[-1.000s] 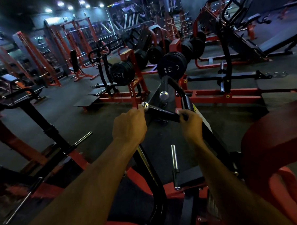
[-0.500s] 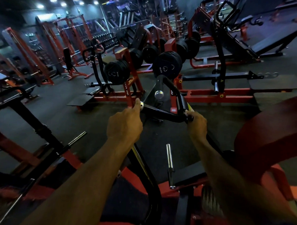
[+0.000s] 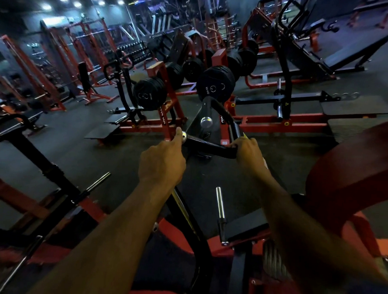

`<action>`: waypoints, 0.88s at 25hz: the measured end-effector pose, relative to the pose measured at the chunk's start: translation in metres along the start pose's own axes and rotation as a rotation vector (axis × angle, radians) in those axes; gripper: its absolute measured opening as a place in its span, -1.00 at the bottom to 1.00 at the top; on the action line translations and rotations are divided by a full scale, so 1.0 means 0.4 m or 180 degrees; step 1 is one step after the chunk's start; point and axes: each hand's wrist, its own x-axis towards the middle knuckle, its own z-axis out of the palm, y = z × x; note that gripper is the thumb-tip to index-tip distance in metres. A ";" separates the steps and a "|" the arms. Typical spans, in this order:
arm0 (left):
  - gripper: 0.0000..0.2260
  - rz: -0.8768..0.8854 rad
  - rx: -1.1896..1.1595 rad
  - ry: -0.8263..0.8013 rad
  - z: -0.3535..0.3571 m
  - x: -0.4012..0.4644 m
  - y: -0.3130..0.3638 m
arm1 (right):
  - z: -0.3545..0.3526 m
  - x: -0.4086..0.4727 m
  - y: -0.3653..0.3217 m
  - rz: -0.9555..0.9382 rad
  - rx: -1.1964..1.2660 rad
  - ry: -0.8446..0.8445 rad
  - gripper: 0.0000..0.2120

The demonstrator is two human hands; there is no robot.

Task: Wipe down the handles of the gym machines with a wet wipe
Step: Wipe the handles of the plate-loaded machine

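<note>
Mid-wipe on one black handle [image 3: 207, 145], straight ahead between both hands. Right hand [image 3: 247, 152] wrapped round its inner end; left hand [image 3: 162, 162] curled at the chrome cap, fingers hidden, grip there unclear. No wet wipe discernible in the gloom. Upper handle [image 3: 221, 109] and other machines apparently left.

Head-worn view, forward and down

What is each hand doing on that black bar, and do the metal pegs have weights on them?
left hand: curled, thumb tip at the bar's silver end cap
right hand: holds the bar's bend
black handle bar: bare between the hands
chrome peg: empty
weight plates: stacked on a rack
wet wipe: not visible
</note>
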 end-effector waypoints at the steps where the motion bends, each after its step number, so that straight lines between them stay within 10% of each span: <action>1: -0.38 0.0015 -0.0026 0.0005 0.001 0.001 -0.001 | 0.002 0.008 0.002 0.0048 -0.0079 -0.0001 -0.72; 8: -0.41 -0.0032 -0.0086 0.0056 0.013 0.010 -0.006 | -0.013 0.008 -0.040 0.0032 0.0034 -0.0044 -0.74; 15: -0.58 -0.0172 -0.0297 0.0049 0.006 0.001 -0.002 | -0.001 -0.075 -0.246 0.0579 0.2116 0.0674 -0.77; 22: -0.52 -0.0258 -0.0313 -0.0057 0.001 0.002 0.001 | 0.052 -0.110 -0.261 -0.0496 0.1679 0.1006 -0.65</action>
